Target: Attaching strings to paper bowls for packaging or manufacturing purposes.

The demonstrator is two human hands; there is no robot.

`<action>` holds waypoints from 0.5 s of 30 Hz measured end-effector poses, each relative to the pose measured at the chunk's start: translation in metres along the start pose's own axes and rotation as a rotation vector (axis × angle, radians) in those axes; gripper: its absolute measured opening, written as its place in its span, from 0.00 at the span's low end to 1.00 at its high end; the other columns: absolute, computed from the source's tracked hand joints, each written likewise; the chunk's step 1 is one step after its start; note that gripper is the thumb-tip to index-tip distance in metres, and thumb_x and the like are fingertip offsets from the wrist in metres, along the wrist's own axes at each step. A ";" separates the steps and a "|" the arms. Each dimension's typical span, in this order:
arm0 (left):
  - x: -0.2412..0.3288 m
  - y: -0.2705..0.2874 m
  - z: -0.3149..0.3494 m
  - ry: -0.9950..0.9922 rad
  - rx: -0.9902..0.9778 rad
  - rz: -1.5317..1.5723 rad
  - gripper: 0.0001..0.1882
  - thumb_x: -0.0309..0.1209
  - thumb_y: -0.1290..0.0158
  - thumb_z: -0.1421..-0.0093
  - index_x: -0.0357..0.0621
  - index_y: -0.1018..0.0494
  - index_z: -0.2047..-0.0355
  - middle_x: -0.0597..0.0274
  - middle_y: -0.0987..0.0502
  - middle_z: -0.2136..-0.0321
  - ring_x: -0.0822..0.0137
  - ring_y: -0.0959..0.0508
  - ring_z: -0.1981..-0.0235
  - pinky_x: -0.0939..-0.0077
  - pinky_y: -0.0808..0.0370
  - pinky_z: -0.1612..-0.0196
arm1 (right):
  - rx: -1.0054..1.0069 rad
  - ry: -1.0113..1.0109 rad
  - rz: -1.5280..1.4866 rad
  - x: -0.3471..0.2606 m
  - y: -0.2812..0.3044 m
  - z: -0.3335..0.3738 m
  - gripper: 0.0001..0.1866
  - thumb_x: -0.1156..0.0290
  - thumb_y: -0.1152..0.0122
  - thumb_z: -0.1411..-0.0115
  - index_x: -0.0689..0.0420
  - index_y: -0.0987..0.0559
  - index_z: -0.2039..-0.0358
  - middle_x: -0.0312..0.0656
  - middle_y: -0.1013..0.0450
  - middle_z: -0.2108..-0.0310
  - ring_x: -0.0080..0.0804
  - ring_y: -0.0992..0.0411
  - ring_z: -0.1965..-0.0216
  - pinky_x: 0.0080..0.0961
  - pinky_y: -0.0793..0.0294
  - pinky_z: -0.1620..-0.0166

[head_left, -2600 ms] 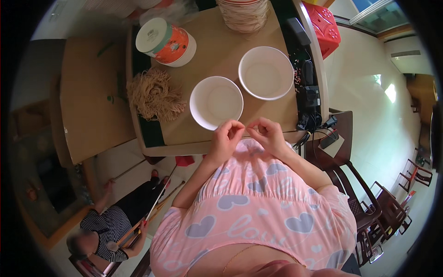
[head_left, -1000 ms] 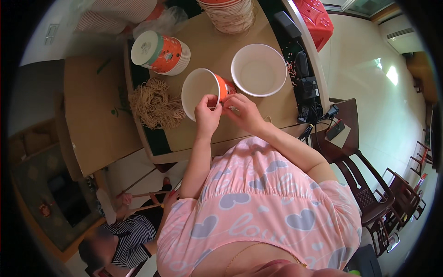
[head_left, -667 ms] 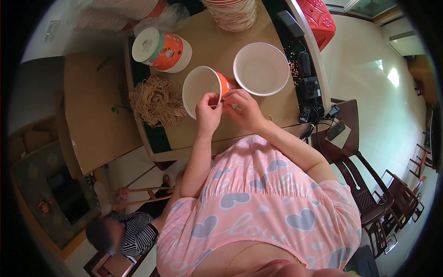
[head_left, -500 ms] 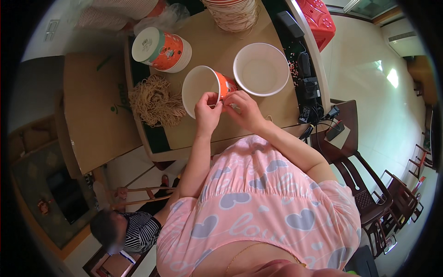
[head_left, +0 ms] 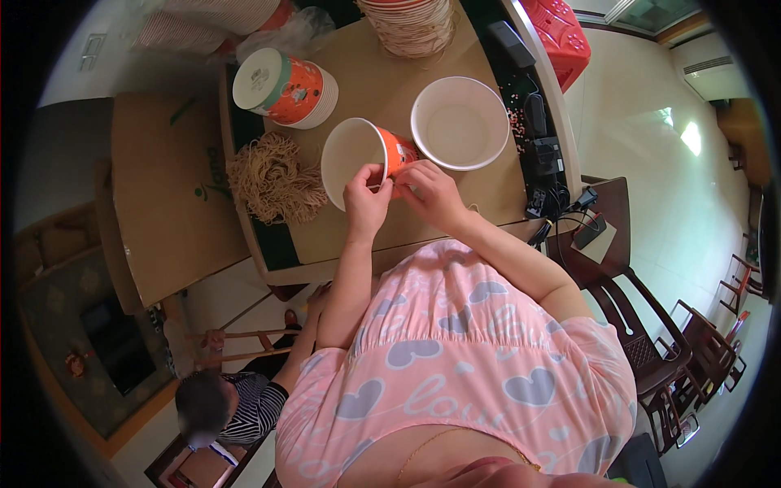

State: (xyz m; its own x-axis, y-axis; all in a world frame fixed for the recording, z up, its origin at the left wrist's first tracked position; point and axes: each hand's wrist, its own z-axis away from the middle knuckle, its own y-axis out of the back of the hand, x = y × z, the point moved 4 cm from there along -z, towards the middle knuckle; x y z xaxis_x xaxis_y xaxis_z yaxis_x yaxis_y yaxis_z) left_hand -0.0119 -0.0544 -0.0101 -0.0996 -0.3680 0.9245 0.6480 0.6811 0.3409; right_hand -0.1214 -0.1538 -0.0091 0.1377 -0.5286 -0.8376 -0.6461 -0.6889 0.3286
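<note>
A paper tub (head_left: 346, 154), white inside with an orange printed outside, lies tipped on its side with its mouth toward the left. My left hand (head_left: 366, 199) grips its rim, thumb and fingers pinching the near edge. Against the tub's orange wall, close to the rim, my right hand (head_left: 431, 195) has its fingertips pressed together; whatever they pinch is too small to make out. Just right of it stands a second white tub (head_left: 460, 122), upright and mouth up. A tangled bundle of tan cords (head_left: 277, 179) lies left of the tipped tub.
Nested orange-and-white tubs (head_left: 297, 93) lie behind the cords. A tall stack of tubs hung with cords (head_left: 411, 28) stands at the far edge. Chargers and cables (head_left: 545, 154) line the table's right side, by a red stool (head_left: 557, 41). A person in stripes (head_left: 244, 407) is at lower left.
My right fingers have drawn in slightly against the tub's wall, while the left hand keeps its hold. At lower left, the person's head has shifted a little to the right.
</note>
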 end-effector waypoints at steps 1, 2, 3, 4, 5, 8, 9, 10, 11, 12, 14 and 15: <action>-0.001 0.002 -0.001 -0.005 -0.003 -0.010 0.07 0.20 0.46 0.47 0.35 0.26 0.66 0.61 0.20 0.73 0.73 0.21 0.72 0.78 0.25 0.66 | -0.031 0.038 0.086 -0.002 -0.001 0.001 0.09 0.77 0.37 0.52 0.58 0.26 0.70 0.41 0.26 0.64 0.40 0.27 0.62 0.34 0.26 0.59; -0.001 0.003 -0.002 -0.009 -0.006 -0.021 0.07 0.20 0.46 0.47 0.35 0.26 0.66 0.61 0.20 0.73 0.72 0.20 0.72 0.78 0.25 0.66 | -0.031 0.040 0.086 -0.003 0.000 0.000 0.09 0.77 0.37 0.52 0.58 0.26 0.70 0.41 0.26 0.64 0.40 0.27 0.62 0.34 0.26 0.59; 0.000 0.003 -0.001 -0.009 -0.007 -0.021 0.07 0.20 0.46 0.47 0.35 0.26 0.66 0.61 0.20 0.73 0.72 0.20 0.72 0.78 0.25 0.66 | 0.012 0.108 0.109 -0.010 0.003 -0.003 0.09 0.77 0.37 0.53 0.58 0.26 0.69 0.41 0.26 0.64 0.40 0.27 0.62 0.34 0.26 0.59; 0.004 0.002 -0.001 -0.009 -0.009 -0.023 0.07 0.20 0.46 0.47 0.35 0.26 0.66 0.61 0.20 0.72 0.72 0.20 0.71 0.78 0.25 0.66 | 0.054 0.176 0.132 -0.014 0.005 -0.004 0.09 0.76 0.37 0.53 0.58 0.26 0.69 0.41 0.26 0.64 0.40 0.27 0.61 0.33 0.25 0.59; 0.006 0.002 0.000 -0.009 -0.012 -0.025 0.07 0.20 0.46 0.47 0.35 0.26 0.66 0.60 0.20 0.72 0.72 0.20 0.71 0.78 0.25 0.66 | 0.055 0.174 0.133 -0.014 0.005 -0.003 0.09 0.76 0.37 0.53 0.58 0.26 0.69 0.41 0.26 0.64 0.40 0.27 0.61 0.33 0.25 0.59; -0.004 0.003 -0.003 -0.025 0.001 -0.032 0.08 0.20 0.46 0.47 0.35 0.26 0.66 0.60 0.20 0.72 0.72 0.20 0.71 0.78 0.25 0.65 | -0.013 0.160 0.123 -0.007 0.001 0.003 0.09 0.76 0.37 0.53 0.58 0.26 0.69 0.42 0.26 0.63 0.41 0.27 0.61 0.33 0.25 0.59; -0.004 0.003 -0.003 -0.025 0.001 -0.031 0.08 0.20 0.46 0.47 0.35 0.26 0.66 0.60 0.20 0.72 0.72 0.20 0.71 0.78 0.25 0.65 | -0.022 0.096 0.111 -0.003 0.002 0.004 0.09 0.77 0.38 0.52 0.59 0.26 0.69 0.42 0.26 0.63 0.41 0.27 0.61 0.33 0.25 0.60; -0.003 0.002 -0.002 -0.019 -0.006 -0.032 0.07 0.20 0.46 0.47 0.35 0.26 0.66 0.61 0.20 0.72 0.72 0.20 0.71 0.78 0.25 0.65 | -0.030 0.033 0.098 0.001 0.003 0.005 0.08 0.77 0.38 0.51 0.59 0.26 0.69 0.43 0.26 0.63 0.42 0.27 0.61 0.33 0.25 0.60; -0.002 0.002 -0.002 -0.012 -0.012 -0.033 0.07 0.20 0.46 0.47 0.35 0.26 0.66 0.61 0.20 0.72 0.72 0.20 0.71 0.78 0.25 0.65 | -0.030 0.033 0.098 0.002 0.002 0.004 0.08 0.77 0.38 0.51 0.59 0.26 0.69 0.43 0.26 0.63 0.42 0.27 0.61 0.33 0.25 0.60; -0.002 0.001 -0.001 -0.012 -0.012 -0.033 0.07 0.20 0.46 0.47 0.35 0.26 0.66 0.61 0.20 0.72 0.72 0.20 0.71 0.78 0.25 0.65 | 0.042 0.002 0.040 -0.001 0.004 -0.001 0.07 0.77 0.39 0.50 0.59 0.26 0.69 0.43 0.26 0.64 0.42 0.27 0.63 0.32 0.25 0.62; -0.002 0.000 0.000 -0.015 -0.016 -0.038 0.07 0.20 0.46 0.47 0.35 0.26 0.66 0.61 0.20 0.72 0.72 0.21 0.72 0.78 0.25 0.66 | 0.114 -0.030 -0.018 -0.001 0.005 -0.004 0.07 0.77 0.40 0.49 0.59 0.27 0.69 0.44 0.27 0.66 0.43 0.27 0.65 0.32 0.25 0.64; -0.001 -0.001 0.000 -0.016 -0.016 -0.039 0.07 0.20 0.46 0.47 0.35 0.26 0.66 0.61 0.20 0.72 0.72 0.21 0.72 0.78 0.25 0.66 | 0.107 -0.071 -0.036 0.002 0.003 -0.005 0.06 0.77 0.40 0.48 0.59 0.27 0.69 0.44 0.27 0.68 0.43 0.27 0.67 0.32 0.26 0.65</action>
State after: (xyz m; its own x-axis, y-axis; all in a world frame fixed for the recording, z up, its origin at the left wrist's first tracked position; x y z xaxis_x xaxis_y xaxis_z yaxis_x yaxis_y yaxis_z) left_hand -0.0122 -0.0543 -0.0111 -0.1365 -0.3836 0.9133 0.6554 0.6564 0.3737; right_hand -0.1194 -0.1599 -0.0074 0.1110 -0.4653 -0.8781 -0.7186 -0.6480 0.2525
